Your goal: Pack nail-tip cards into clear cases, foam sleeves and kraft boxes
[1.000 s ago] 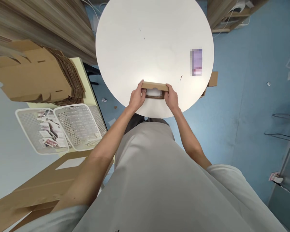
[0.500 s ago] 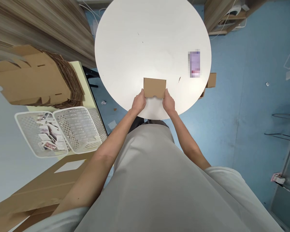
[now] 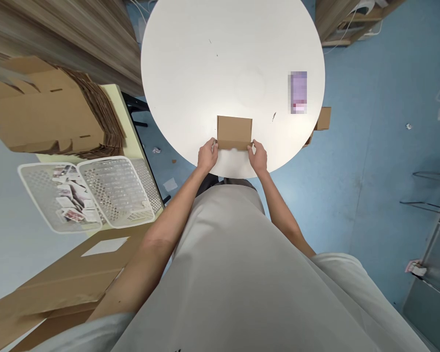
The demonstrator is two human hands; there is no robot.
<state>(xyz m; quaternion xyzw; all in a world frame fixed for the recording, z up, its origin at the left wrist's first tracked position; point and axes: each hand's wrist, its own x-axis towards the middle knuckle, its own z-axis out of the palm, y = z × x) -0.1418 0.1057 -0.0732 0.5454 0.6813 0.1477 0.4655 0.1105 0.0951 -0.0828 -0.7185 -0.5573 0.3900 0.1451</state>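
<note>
A small brown cardboard box (image 3: 234,129) rests near the front edge of the round white table (image 3: 190,73). Its lid is folded over, and a front flap with a notch in its middle shows along the near side. My left hand (image 3: 207,155) pinches the box's near left corner. At the near right corner, my right hand (image 3: 257,157) grips it the same way, thumb and fingers on the cardboard. What is inside the box is hidden.
A blurred purple item (image 3: 298,93) lies at the table's right. To my left are a stack of flattened cartons (image 3: 47,107), a basket of small packets (image 3: 47,195) and a second white basket (image 3: 113,195). A large carton (image 3: 66,278) stands lower left; brown boxes (image 3: 323,118) show beyond the table's right edge.
Both hands have shifted slightly toward me along the box's sides to its near corners. The front flap now shows more, and the view has moved a little.
</note>
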